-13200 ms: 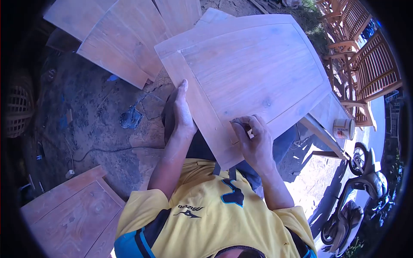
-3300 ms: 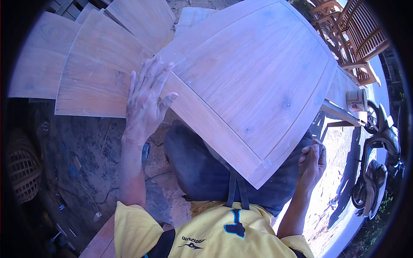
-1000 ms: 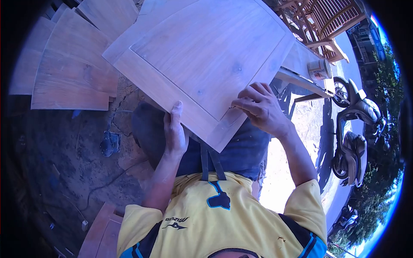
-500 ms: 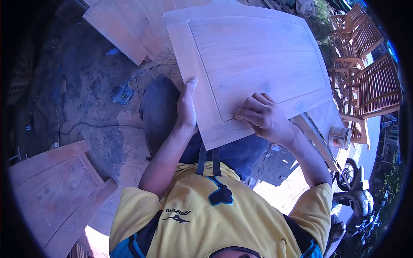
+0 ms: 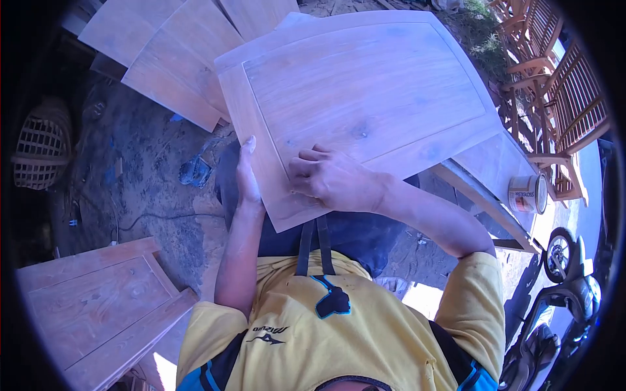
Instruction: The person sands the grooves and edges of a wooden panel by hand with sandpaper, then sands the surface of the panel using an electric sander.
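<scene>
The left hand (image 5: 246,179) clasps the left edge of a wooden panel (image 5: 372,91), its thumb laid along the upper face and its fingers out of sight beneath. The right hand (image 5: 329,177) is bent over the panel's near left corner with its knuckles up and its fingers curled down to the wood; whether it pinches anything cannot be told. The two hands are apart, with a strip of the panel showing between them. The panel lies face up and aslant, its near corner above the dark trousers (image 5: 277,240) and just ahead of the yellow shirt (image 5: 332,293). Right of the panel, and partly covered by it in this view, is a tabletop (image 5: 499,159) with a labelled can (image 5: 527,194). Farther right of the panel are slatted wooden chairs (image 5: 574,98), and nearer the wearer on that side a motorbike (image 5: 564,300). Left of the panel, a dark tool (image 5: 195,171) and a cable (image 5: 171,216) lie on the dusty floor (image 5: 147,169). Loose boards (image 5: 179,62) fan out beyond the panel's far left corner, and a framed board (image 5: 98,296) sits left of it, nearer the wearer.
</scene>
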`<state>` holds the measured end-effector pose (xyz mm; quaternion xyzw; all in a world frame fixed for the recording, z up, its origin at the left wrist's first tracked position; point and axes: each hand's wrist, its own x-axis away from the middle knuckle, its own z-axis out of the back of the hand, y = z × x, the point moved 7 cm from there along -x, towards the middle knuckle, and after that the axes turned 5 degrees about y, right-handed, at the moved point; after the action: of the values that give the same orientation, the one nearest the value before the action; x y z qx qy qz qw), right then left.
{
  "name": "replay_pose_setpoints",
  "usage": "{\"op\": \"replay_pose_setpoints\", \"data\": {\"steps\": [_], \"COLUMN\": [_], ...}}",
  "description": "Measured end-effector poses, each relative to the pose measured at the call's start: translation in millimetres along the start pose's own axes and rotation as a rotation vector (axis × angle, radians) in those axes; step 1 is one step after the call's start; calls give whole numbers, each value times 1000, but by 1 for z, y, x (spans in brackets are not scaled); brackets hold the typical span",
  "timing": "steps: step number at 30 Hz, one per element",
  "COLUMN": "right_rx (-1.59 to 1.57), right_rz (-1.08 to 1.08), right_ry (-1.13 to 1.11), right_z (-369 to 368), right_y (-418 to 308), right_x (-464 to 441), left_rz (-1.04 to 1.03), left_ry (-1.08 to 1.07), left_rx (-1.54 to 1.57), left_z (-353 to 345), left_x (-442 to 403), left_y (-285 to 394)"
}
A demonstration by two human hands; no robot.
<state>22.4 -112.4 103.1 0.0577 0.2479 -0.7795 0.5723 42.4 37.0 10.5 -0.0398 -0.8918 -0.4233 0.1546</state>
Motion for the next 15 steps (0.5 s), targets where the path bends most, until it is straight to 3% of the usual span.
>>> {"op": "replay_pose_setpoints", "data": {"steps": [4,7,11,15], "right_rx": [19,77,41,-71], "right_rz": [20,-175,-372,-109], "right_ry": [46,-38,-130,-15], "right_z": [17,61,80,33], "right_y": [11,51,74,35], "right_x": [18,65,91,33], "left_rz": [7,-48,1,-20], "left_ry": [52,168,124,152], "left_rx": [-28,-71,-11,-62], "left_z": [-3,15,20,19], "left_x": [-1,-7,-8,-8], "left_y": [5,0,-4,-2]}}
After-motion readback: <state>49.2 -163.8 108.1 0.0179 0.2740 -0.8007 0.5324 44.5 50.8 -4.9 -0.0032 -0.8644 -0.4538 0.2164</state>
